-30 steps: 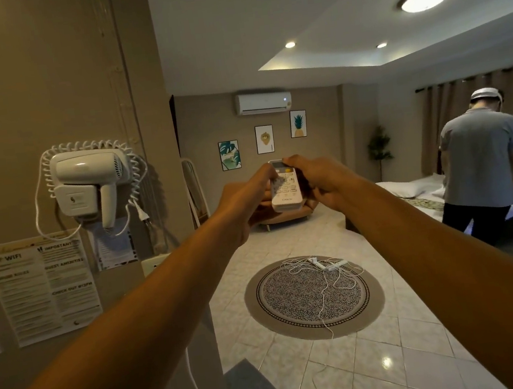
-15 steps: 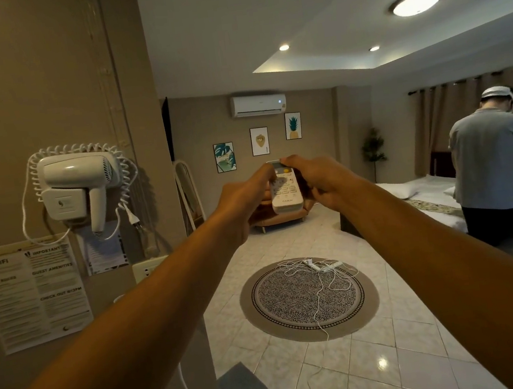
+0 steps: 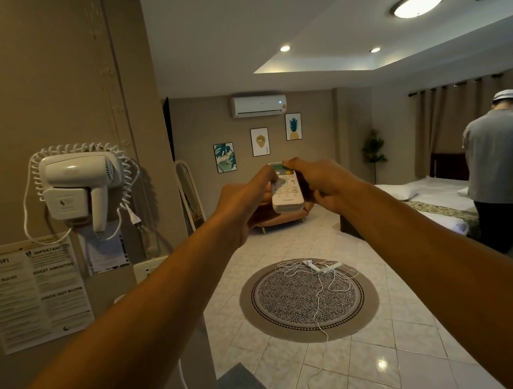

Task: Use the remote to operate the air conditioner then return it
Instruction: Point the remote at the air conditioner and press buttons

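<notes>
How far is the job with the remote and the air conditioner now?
Done: the remote is picked up, held between the left hand and the right hand. In hand: it is raised toward the air conditioner on the far wall, with a right fingertip at its top; a small light shows on the unit. Left: putting the remote back.

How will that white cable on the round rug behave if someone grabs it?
Probably floppy: the white cable lies in loose tangled loops on the round rug. Likely light, since it looks thin. The tangle may drag along the small plug block at its end, so it could snag rather than lift cleanly.
</notes>
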